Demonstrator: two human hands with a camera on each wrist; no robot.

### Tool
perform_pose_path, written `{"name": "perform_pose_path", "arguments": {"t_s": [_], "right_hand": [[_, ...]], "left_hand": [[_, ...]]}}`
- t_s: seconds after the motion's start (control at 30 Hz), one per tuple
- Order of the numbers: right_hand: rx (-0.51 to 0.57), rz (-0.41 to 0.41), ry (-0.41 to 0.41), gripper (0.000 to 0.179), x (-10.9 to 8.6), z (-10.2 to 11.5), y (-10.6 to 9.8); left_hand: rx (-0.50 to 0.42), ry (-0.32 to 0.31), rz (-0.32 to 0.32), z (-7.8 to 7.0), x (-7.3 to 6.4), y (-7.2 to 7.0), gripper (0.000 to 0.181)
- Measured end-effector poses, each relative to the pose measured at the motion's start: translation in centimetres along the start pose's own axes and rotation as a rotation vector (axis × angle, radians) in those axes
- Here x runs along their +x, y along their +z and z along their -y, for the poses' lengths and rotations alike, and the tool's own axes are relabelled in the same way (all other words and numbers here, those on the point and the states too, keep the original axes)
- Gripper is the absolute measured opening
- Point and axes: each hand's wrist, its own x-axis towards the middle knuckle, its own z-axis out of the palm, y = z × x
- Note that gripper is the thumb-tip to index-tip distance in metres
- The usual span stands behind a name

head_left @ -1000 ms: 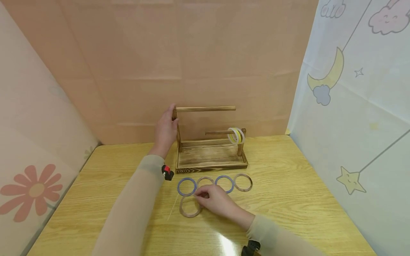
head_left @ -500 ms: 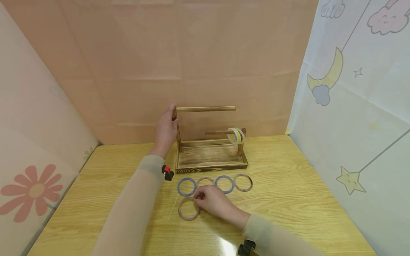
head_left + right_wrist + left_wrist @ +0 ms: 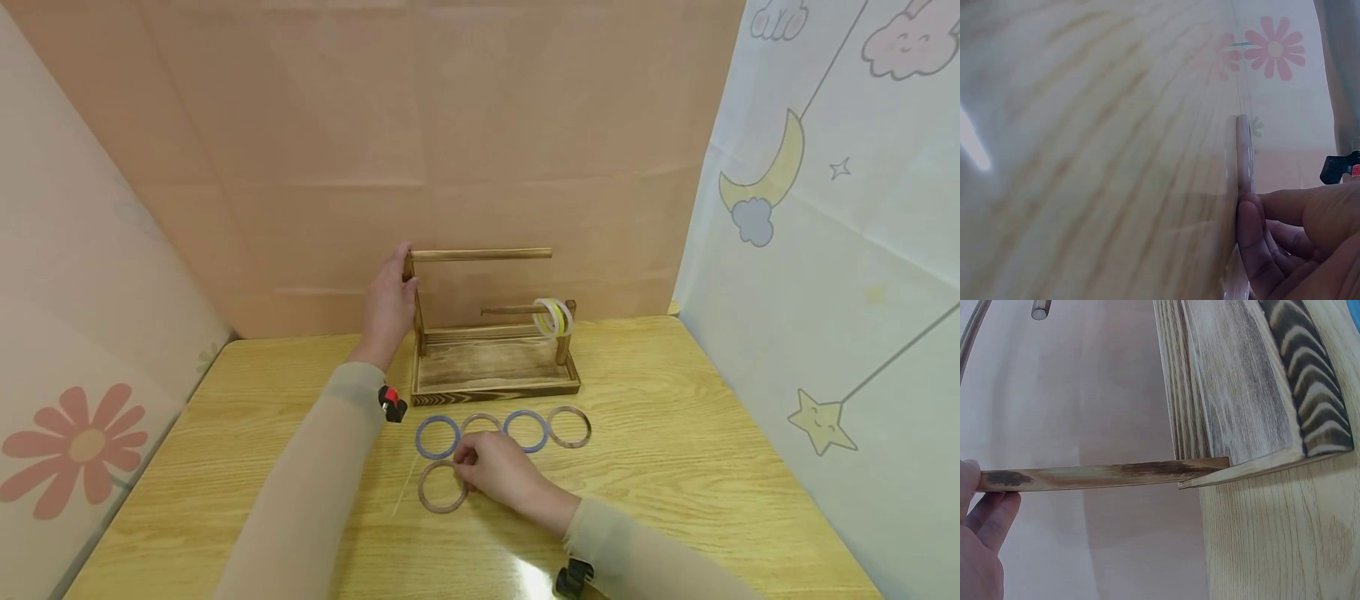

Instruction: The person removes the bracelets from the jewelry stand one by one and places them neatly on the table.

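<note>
My left hand (image 3: pixel 388 308) holds the top of the left post of a brown wooden stand (image 3: pixel 495 392). In the left wrist view, thumb and fingers lie on either side of that post (image 3: pixel 1097 476). On the table in front of the stand, my right hand (image 3: pixel 498 471) pinches the right edge of a brownish-purple bangle (image 3: pixel 442 510). The right wrist view shows this bangle (image 3: pixel 1245 150) edge-on, low over the tabletop. Behind it lies a row: a blue bangle (image 3: pixel 418 437), a pinkish one partly hidden by my right hand, another blue bangle (image 3: pixel 547 432) and a brown bangle (image 3: pixel 570 446).
White and yellow bangles (image 3: pixel 560 317) hang on the stand's short lower bar, by its right post. The upper bar (image 3: pixel 480 255) carries nothing. A thin pale strand (image 3: pixel 405 485) lies left of the bangles. Patterned cloth walls (image 3: pixel 825 292) close in both sides.
My right hand has shifted the brownish-purple bangle slightly toward me and to the left, opening a small gap from the blue one. My left hand has stayed on the post.
</note>
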Motion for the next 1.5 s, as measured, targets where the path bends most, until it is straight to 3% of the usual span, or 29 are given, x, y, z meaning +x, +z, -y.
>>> {"name": "perform_pose_path", "arguments": {"t_s": [0.3, 0.8, 1.23, 1.5], "right_hand": [[0.064, -0.002, 0.010, 0.006, 0.3, -0.1, 0.2], [0.077, -0.009, 0.035, 0.004, 0.7, 0.1, 0.6], [0.175, -0.015, 0.068, 0.004, 0.7, 0.2, 0.1], [0.162, -0.105, 0.073, 0.012, 1.1, 0.2, -1.7]], "left_hand": [[0.006, 0.002, -0.002, 0.2, 0.1, -0.1, 0.067], [0.024, 0.004, 0.013, 0.4, 0.3, -0.3, 0.067], [0.028, 0.006, 0.017, 0.8, 0.5, -0.3, 0.067], [0.042, 0.015, 0.017, 0.9, 0.4, -0.4, 0.065]]}}
